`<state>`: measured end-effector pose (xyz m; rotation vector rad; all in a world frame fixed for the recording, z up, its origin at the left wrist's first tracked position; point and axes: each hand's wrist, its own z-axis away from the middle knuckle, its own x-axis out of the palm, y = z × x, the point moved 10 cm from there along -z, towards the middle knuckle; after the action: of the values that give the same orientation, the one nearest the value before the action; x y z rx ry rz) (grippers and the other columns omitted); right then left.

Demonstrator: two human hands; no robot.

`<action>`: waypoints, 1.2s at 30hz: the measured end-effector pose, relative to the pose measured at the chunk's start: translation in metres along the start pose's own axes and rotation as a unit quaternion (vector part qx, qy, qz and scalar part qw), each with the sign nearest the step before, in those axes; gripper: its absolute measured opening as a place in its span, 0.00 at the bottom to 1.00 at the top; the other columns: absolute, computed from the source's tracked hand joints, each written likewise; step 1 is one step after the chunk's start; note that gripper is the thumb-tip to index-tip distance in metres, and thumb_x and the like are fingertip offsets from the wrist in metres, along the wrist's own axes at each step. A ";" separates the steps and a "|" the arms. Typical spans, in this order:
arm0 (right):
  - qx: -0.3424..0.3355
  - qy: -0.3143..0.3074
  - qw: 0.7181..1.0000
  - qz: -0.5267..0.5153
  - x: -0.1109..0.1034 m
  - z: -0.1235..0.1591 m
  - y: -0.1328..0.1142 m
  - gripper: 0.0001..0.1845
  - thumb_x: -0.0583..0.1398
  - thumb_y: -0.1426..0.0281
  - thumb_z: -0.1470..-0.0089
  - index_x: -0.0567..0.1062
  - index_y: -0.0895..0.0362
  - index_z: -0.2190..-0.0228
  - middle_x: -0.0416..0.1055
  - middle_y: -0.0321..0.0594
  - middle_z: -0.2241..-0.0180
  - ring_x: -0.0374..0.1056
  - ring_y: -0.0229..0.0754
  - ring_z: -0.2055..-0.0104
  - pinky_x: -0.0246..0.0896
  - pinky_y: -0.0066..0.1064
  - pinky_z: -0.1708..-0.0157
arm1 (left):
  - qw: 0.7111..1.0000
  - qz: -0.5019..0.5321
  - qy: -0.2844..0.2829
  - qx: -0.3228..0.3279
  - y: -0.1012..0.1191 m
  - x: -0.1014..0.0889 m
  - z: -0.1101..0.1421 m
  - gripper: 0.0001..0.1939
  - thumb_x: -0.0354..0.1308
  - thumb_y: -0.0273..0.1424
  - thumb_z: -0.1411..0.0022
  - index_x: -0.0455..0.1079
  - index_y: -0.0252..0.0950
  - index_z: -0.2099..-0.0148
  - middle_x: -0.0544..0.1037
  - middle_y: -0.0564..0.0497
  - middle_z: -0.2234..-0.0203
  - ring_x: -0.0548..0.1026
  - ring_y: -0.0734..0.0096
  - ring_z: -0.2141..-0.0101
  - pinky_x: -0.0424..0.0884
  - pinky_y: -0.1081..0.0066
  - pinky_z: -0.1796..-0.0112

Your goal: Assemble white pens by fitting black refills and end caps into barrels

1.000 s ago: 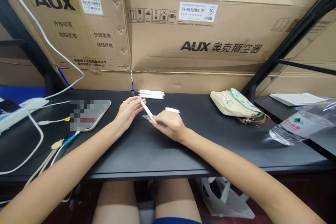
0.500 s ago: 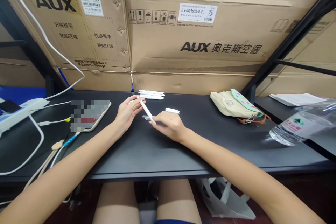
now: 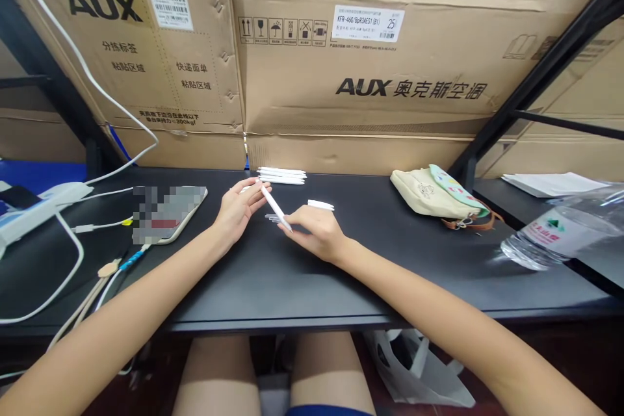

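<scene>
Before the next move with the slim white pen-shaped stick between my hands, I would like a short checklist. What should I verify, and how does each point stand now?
1. Slim white pen-shaped stick reaches both hands: ok. Its upper end is at the left hand, its lower tip at the right hand.
2. Firmness of the grip on it: cannot tell.
3. Bundle of long white sticks lies side by side on the black desk, beyond the left hand: ok.
4. Short white pieces lie apart from the right hand: ok.
5. Thin clear pieces beside the stick's lower tip: cannot tell whether they touch it; they are small and partly hidden.
</scene>
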<state>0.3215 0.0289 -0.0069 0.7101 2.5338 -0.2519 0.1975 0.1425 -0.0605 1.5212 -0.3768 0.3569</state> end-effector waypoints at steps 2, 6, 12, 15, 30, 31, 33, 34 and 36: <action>0.009 -0.002 1.000 -0.007 0.000 0.000 0.000 0.06 0.56 0.72 0.44 0.73 0.57 0.71 0.73 0.39 0.77 0.67 0.36 0.76 0.61 0.28 0.75 | 1.000 -0.001 0.000 -0.001 -0.001 0.000 0.000 0.07 0.58 0.21 0.45 0.67 0.31 0.61 0.79 0.46 0.69 0.78 0.70 0.65 0.72 0.69 0.58; 0.091 0.034 0.994 -0.041 -0.010 -0.002 0.016 0.06 0.57 0.70 0.46 0.73 0.56 0.73 0.73 0.39 0.76 0.66 0.35 0.76 0.63 0.28 0.74 | 1.000 -0.007 -0.005 -0.006 -0.002 0.001 0.001 0.16 0.59 0.23 0.44 0.62 0.33 0.53 0.79 0.44 0.66 0.78 0.68 0.64 0.73 0.68 0.59; 0.369 0.115 0.910 -0.148 -0.015 0.017 0.128 0.10 0.61 0.64 0.54 0.71 0.58 0.75 0.72 0.40 0.74 0.68 0.39 0.73 0.66 0.30 0.73 | 0.998 -0.065 0.024 0.008 0.001 -0.010 0.001 0.10 0.56 0.32 0.41 0.63 0.34 0.59 0.77 0.43 0.62 0.76 0.63 0.59 0.74 0.65 0.64; 0.405 0.036 0.891 -0.200 0.017 0.016 0.174 0.12 0.63 0.62 0.60 0.71 0.58 0.77 0.73 0.40 0.74 0.69 0.40 0.71 0.67 0.33 0.67 | 0.993 -0.114 0.037 0.024 0.005 -0.019 -0.003 0.07 0.57 0.32 0.44 0.66 0.34 0.63 0.77 0.45 0.66 0.75 0.64 0.59 0.74 0.68 0.67; 0.383 -0.036 0.919 -0.083 0.037 0.009 0.197 0.12 0.63 0.67 0.60 0.76 0.61 0.70 0.75 0.45 0.68 0.68 0.42 0.68 0.63 0.35 0.64 | 0.948 -0.295 -0.046 0.108 0.012 -0.009 -0.009 0.08 0.61 0.32 0.53 0.69 0.35 0.69 0.75 0.50 0.74 0.73 0.66 0.67 0.70 0.73 0.73; 0.370 -0.031 0.925 -0.079 0.030 0.008 0.186 0.11 0.61 0.66 0.57 0.76 0.60 0.70 0.75 0.44 0.69 0.68 0.41 0.68 0.63 0.34 0.66 | 0.931 -0.330 -0.073 0.135 0.014 -0.002 -0.008 0.07 0.61 0.32 0.53 0.69 0.35 0.70 0.75 0.50 0.74 0.73 0.67 0.68 0.70 0.72 0.72; 0.345 -0.022 0.935 -0.080 0.017 0.009 0.159 0.09 0.59 0.66 0.53 0.76 0.59 0.71 0.74 0.41 0.72 0.67 0.40 0.71 0.63 0.31 0.70 | 0.886 -0.405 -0.135 0.183 0.015 0.012 -0.002 0.05 0.61 0.32 0.52 0.70 0.35 0.72 0.74 0.51 0.74 0.72 0.68 0.69 0.69 0.71 0.68; 0.333 -0.032 0.939 -0.085 0.014 0.010 0.144 0.09 0.59 0.66 0.52 0.75 0.59 0.71 0.74 0.40 0.72 0.67 0.38 0.72 0.62 0.30 0.71 | 0.860 -0.441 -0.165 0.199 0.013 0.019 0.001 0.05 0.61 0.32 0.52 0.71 0.36 0.73 0.74 0.51 0.74 0.71 0.69 0.69 0.68 0.71 0.66; 0.304 -0.085 0.944 -0.100 0.015 0.015 0.114 0.07 0.59 0.67 0.51 0.75 0.58 0.72 0.72 0.38 0.74 0.65 0.36 0.74 0.61 0.28 0.74 | 0.813 -0.497 -0.213 0.214 0.007 0.029 0.006 0.05 0.62 0.32 0.52 0.73 0.36 0.72 0.74 0.51 0.74 0.70 0.68 0.69 0.66 0.70 0.66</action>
<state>0.3764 0.1276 -0.0327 0.6083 2.3570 -1.1502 0.2196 0.1360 -0.0410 2.0183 0.2166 -0.7971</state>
